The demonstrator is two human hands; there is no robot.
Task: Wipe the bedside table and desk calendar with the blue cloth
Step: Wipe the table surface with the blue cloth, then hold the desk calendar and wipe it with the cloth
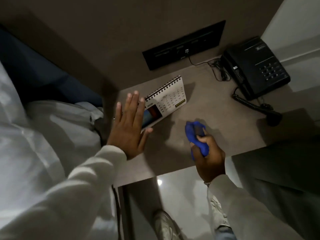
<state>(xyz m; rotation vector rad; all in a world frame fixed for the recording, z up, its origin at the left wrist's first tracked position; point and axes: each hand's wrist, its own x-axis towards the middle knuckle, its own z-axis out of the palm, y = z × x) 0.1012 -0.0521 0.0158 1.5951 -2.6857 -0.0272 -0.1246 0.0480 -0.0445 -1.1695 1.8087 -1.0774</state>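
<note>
A white spiral-bound desk calendar (166, 99) stands on the grey-brown bedside table (216, 108), toward its left side. My left hand (129, 126) is open, fingers spread and pointing up, just left of the calendar and overlapping its lower left corner; I cannot tell whether it touches it. My right hand (208, 156) is closed around a bunched blue cloth (194, 131) near the table's front edge, to the right of the calendar. The cloth sticks out above my fist, over the table surface.
A black telephone (256, 66) with a coiled cord (251, 104) sits at the table's back right. A black socket panel (183, 45) with a plugged cable is on the wall behind. A bed with white linen (43, 127) lies to the left. Glossy floor and my shoe (164, 222) show below.
</note>
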